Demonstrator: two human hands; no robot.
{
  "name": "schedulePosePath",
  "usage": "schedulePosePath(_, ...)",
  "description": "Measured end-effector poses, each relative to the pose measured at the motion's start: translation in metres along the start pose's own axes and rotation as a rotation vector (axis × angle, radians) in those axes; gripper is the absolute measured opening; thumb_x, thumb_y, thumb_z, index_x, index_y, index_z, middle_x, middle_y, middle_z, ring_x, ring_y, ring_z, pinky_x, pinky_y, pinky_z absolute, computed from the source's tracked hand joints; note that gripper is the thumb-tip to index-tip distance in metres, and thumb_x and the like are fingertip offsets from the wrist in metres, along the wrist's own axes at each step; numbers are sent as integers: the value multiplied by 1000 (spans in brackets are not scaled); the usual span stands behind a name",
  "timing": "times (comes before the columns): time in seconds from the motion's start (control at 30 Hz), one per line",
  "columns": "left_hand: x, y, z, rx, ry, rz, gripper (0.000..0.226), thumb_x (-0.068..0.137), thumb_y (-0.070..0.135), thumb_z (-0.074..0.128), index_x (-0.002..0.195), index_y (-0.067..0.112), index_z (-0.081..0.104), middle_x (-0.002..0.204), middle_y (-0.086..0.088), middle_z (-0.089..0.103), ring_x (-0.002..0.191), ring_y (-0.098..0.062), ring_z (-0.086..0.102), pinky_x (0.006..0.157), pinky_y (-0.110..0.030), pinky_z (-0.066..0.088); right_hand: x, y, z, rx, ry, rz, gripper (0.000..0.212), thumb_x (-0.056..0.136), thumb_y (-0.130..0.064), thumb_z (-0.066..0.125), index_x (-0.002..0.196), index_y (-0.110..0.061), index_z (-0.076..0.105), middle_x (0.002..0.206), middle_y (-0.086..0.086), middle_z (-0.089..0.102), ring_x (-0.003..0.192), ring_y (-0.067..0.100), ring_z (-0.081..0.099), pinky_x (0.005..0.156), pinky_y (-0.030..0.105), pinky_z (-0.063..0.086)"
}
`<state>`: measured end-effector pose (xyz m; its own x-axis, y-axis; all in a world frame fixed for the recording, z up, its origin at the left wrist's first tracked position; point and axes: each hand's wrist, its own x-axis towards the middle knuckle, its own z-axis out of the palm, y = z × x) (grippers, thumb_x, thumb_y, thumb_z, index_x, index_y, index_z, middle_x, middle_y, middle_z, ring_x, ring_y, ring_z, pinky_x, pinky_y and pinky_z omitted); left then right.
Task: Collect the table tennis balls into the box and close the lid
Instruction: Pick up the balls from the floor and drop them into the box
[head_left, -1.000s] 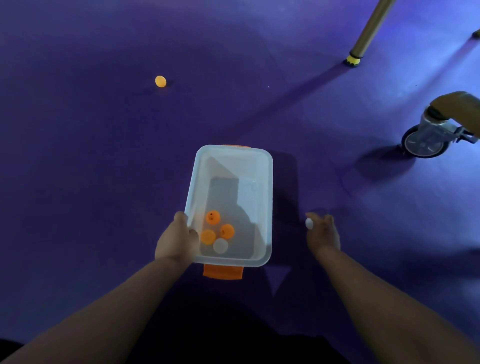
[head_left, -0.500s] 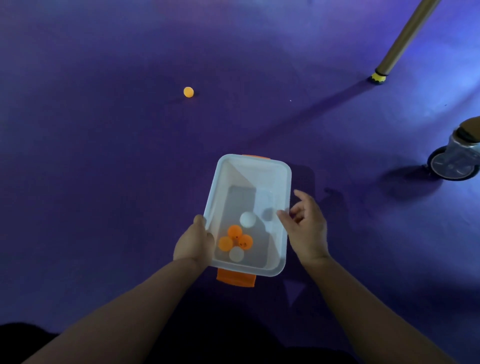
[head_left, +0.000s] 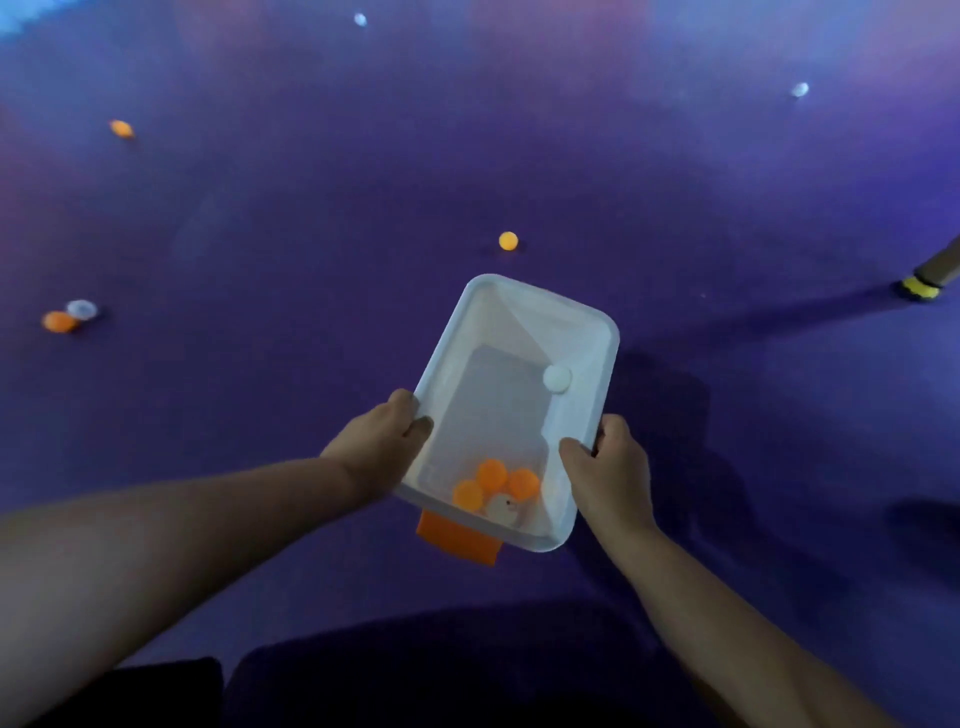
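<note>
Box (head_left: 540, 301), clear plastic, centre-near over the floor (head_left: 260, 415): light, thin-walled, likely flexing, so I grip both long rims, left hand (head_left: 382, 447) and right hand (head_left: 613, 467) curled over them; balls (head_left: 493, 486) inside I judge near-weightless, free-rolling; loose balls (head_left: 508, 241) lie farther off.

2 bare forearms reaching forward from the lower corners, left hand (head_left: 382, 447) gripping the left rim of the box (head_left: 545, 300), thumb hooked over the edge, right hand (head_left: 610, 473) gripping the right rim, thumb inside, fingers curled outside
</note>
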<state>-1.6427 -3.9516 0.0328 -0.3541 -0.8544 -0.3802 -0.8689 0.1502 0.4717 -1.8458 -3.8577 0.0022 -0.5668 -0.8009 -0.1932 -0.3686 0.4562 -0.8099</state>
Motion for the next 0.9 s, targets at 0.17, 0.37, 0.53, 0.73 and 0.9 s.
schedulePosePath(0.17, -20, -31, -75, 83, -24, -96, 20, 99, 35, 39, 99, 15, 36, 96, -4, 51, 80, -22, 54, 70, -37, 44, 7, -65, 32, 65, -120, -136, 12, 82, -17, 60, 90, -19, 51, 80, -5, 59, 72, 11, 59, 54, 22, 46)
schedulePosePath(0.37, -45, -117, -116, 13, 5, -195, 19, 95, 37, 48, 91, 19, 45, 94, -2, 56, 80, -22, 62, 67, -39, 50, 9, -124, 100, -30, -303, -248, 12, 83, -18, 59, 89, -18, 49, 82, -4, 58, 75, 13, 59, 60, 28, 50)
schedulePosePath(0.53, -80, -208, -142, 73, 77, -249, 26, 94, 44, 47, 89, 19, 47, 88, -1, 57, 81, -21, 56, 68, -36, 43, -14, -167, 184, -125, -445, -333, 14, 85, -20, 56, 94, -14, 47, 85, -2, 56, 77, 15, 58, 62, 31, 50)
schedulePosePath(0.73, -146, -326, -155, 63, 153, -385, 26, 92, 46, 47, 83, 22, 42, 80, 5, 53, 75, -18, 53, 66, -36, 41, -77, -207, 292, -188, -622, -413, 17, 86, -19, 56, 97, -11, 46, 85, -3, 53, 78, 18, 58, 68, 37, 51)
schedulePosePath(0.9, -206, -408, -154, 28, 190, -492, 31, 94, 48, 44, 76, 24, 34, 79, 4, 51, 74, -20, 50, 61, -35, 37, -136, -227, 374, -184, -737, -445, 17, 87, -20, 56, 98, -12, 46, 87, -3, 54, 77, 15, 57, 62, 30, 49)
